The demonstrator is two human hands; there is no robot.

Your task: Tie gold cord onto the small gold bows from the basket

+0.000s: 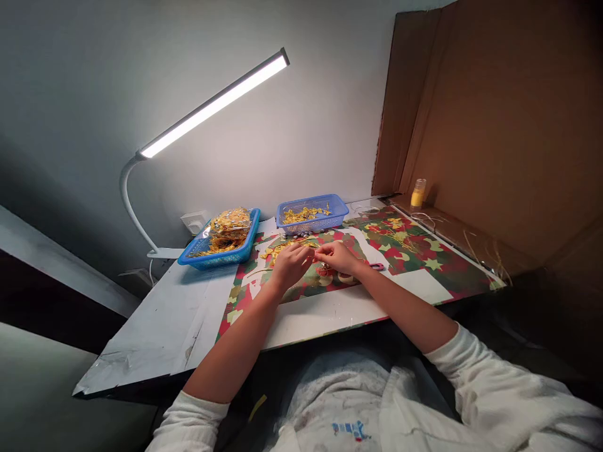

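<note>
My left hand and my right hand meet over the middle of the table, fingertips pinched close together. Whatever they pinch is too small to name. Just behind my left hand lie gold-yellow pieces on a camouflage-patterned sheet. Below my right hand sit small roundish items, partly hidden by the wrist. A pink-handled tool pokes out to the right of that wrist.
A blue basket at the left holds gold pieces and a clear bag. Behind my hands stands a periwinkle basket with more gold pieces. A lit lamp hangs above. A yellow bottle stands by the cardboard wall on the right.
</note>
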